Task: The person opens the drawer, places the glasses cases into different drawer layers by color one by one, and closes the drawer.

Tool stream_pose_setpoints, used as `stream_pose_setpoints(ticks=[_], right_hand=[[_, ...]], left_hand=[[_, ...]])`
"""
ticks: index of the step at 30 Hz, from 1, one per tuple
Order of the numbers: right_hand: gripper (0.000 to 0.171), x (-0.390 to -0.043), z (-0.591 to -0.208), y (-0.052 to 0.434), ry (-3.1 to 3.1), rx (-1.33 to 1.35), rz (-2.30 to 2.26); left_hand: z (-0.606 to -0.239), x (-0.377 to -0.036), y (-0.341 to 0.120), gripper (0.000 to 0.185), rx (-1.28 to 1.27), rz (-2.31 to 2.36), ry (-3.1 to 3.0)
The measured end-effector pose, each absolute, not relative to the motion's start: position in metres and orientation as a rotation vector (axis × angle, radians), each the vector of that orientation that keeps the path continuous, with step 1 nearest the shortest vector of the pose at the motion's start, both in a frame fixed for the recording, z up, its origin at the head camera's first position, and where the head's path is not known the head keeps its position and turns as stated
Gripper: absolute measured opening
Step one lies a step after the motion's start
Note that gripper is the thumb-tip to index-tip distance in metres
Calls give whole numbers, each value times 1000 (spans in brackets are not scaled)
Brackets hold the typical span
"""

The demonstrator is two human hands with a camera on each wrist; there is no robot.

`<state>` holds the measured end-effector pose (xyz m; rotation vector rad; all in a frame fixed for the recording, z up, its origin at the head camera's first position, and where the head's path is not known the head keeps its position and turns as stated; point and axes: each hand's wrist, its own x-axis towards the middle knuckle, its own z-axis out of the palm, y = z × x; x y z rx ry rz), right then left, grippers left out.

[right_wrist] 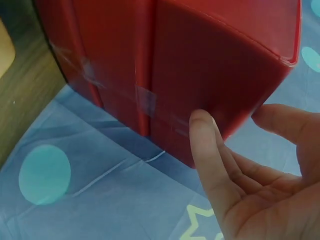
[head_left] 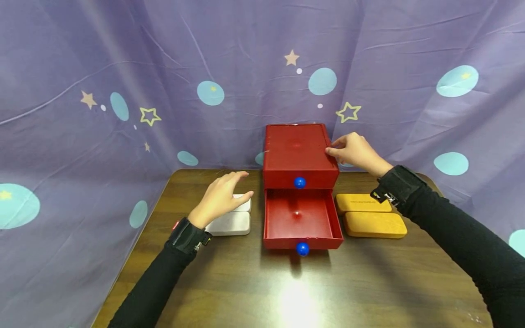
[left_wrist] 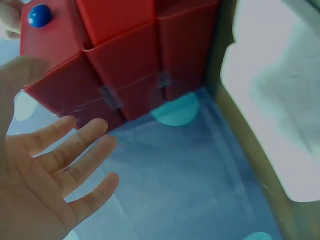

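A red two-drawer box [head_left: 297, 150] stands at the middle of the brown table [head_left: 246, 287]. Its upper drawer is closed, with a blue knob [head_left: 300, 182]. The lower drawer [head_left: 297, 218] is pulled out and looks empty, with a blue knob [head_left: 302, 248] at its front. My right hand [head_left: 342, 150] grips the box's upper right rear edge. In the right wrist view, the right hand [right_wrist: 230, 117] has its thumb flat on the red side wall [right_wrist: 210, 60]. My left hand [head_left: 229, 189] hovers with spread fingers over two white cases [head_left: 234, 224], holding nothing. The left wrist view shows the left hand's [left_wrist: 55, 170] bare palm beside the box [left_wrist: 130, 50].
Two yellow cases [head_left: 375, 224] lie side by side to the right of the open drawer. A purple cloth [head_left: 164, 68] with stars and blue dots hangs behind and around the table. Bare table lies in front of the drawer.
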<state>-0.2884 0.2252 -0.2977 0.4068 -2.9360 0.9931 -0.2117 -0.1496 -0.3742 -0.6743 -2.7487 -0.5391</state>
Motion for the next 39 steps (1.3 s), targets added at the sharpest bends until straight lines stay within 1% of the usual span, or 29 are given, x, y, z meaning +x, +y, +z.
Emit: stream_pose_setpoints(ticks=[7, 10, 17, 24, 33, 39], right_hand=[[48, -292, -296, 227, -3025, 376, 1345], [50, -293, -295, 228, -3066, 340, 1400], [45, -292, -293, 225, -3101, 318, 1351], [47, -294, -293, 220, -3093, 290, 1337], [45, -293, -293, 221, -3077, 308, 1343], [44, -293, -294, 221, -3071, 295, 1366]], left_hand=[[-396, -200, -173, 61, -672, -483, -2868], [-405, -195, -181, 65, -659, -458, -2918], [-423, -190, -196, 67, -610, -385, -3031], [-435, -190, -208, 66, -594, -368, -3066], [-447, -197, -212, 59, -573, -327, -3110], [-454, -202, -213, 61, -576, -317, -3124]])
